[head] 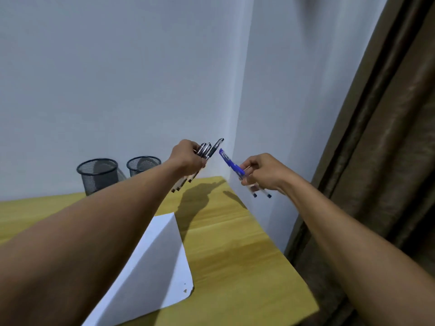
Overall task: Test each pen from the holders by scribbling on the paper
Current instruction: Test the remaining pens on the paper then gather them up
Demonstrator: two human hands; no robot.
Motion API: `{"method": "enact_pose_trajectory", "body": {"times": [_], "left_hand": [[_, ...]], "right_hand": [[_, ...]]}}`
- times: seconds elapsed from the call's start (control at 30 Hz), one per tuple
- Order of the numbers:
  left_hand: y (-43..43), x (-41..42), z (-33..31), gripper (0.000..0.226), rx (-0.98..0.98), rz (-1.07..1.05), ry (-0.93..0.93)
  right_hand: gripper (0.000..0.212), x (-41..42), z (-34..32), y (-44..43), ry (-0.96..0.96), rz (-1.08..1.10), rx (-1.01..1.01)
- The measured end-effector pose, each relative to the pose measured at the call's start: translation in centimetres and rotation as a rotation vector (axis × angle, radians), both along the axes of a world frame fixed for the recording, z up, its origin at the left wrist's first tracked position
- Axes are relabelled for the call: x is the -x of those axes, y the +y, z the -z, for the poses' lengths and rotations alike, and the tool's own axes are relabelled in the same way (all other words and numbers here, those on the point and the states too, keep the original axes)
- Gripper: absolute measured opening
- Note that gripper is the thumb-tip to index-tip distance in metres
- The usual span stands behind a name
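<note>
**Clerk:** Head view, item one: left hand [187,158], raised over the back of the table [235,245], fist wrapped round a bundle of black pens [208,149], caps up, butt ends poking out below.

**Checker:** Item two?

**Clerk:** Right hand [263,171], raised past the table's right edge, fingers pinching a smaller bunch of blue pens [230,164]. At least two barrels show below the hand; the exact count cannot be told. The two bundles are near each other, not touching.

**Checker:** Handling notes?

**Clerk:** Light, stiff, smooth plastic. A loose bundle is likely to fan out or slip, so one pen is best drawn out by the cap end and then held at the rubber grip for writing.

**Checker:** Paper?

**Clerk:** One white paper [155,260], flat on the table toward the front edge, partly hidden by the left forearm. It is thin and unweighted, so it may slide under a scribble.

**Checker:** Surroundings?

**Clerk:** First holder [97,176] and second holder [143,165], black mesh, side by side at the back edge against the wall [117,78]; no pens show above the rims. A brown curtain [388,137] hangs to the right. Nothing lies between the hands and the paper.
</note>
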State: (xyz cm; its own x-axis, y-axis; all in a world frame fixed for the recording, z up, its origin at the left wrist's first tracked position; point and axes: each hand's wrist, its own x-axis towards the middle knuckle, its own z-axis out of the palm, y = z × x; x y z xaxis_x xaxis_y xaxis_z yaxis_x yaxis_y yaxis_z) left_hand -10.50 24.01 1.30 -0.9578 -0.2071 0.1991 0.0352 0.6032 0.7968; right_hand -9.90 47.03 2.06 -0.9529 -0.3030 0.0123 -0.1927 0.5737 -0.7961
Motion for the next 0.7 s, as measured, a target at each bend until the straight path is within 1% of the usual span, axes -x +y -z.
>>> {"method": "enact_pose_trajectory", "body": {"times": [0.13, 0.33, 0.47, 0.57, 0.7], "left_hand": [[-3.2, -2.2, -2.8, 0.014, -0.175, -0.018, 0.072], [-9.4, -5.8, -6.0, 0.013, -0.290, -0.127, 0.190], [-13.5, -7.0, -7.2, 0.018, -0.354, -0.164, 0.261], [-16.4, -6.8, -7.0, 0.019, -0.351, -0.225, 0.296], [-19.1, -5.7, -5.3, 0.019, -0.302, -0.342, 0.355]], "right_hand": [[0.031, -1.5, -2.5, -3.1, 0.006, -0.012, 0.170], [0.026, -2.5, -4.5, -10.1, 0.015, -0.043, 0.361], [0.022, -1.8, -4.8, -15.3, 0.034, -0.045, 0.404], [0.019, -0.6, -4.6, -19.0, 0.054, -0.041, 0.439], [0.025, 1.7, -3.0, -23.0, 0.111, -0.018, 0.439]]}}
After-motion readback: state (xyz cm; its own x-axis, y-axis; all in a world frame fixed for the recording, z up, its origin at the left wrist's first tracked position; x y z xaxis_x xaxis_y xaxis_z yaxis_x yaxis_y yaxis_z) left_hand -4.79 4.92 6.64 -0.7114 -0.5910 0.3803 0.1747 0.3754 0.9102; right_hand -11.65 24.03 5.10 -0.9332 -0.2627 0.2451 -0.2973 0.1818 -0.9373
